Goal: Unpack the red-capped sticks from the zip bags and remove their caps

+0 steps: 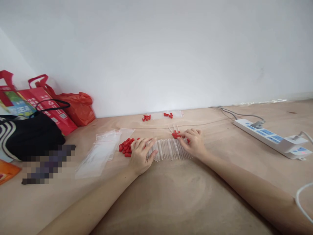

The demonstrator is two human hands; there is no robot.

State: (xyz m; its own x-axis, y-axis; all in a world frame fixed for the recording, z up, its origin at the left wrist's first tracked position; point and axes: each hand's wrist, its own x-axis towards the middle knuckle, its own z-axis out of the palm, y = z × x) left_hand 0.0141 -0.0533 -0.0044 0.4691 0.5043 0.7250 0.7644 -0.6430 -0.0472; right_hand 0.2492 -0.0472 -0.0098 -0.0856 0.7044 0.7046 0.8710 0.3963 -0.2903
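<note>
A row of several clear plastic tubes lies side by side on the wooden table. My left hand rests flat at the row's left end, fingers stretched out and touching the tubes. Just left of it is a pile of small red caps. My right hand sits at the row's right end, its fingertips pinched over a few red caps.
Clear zip bags lie left of the caps. More red caps and a small bag sit near the wall. Red shopping bags and a black bag stand at the left. A white power strip with cables lies right.
</note>
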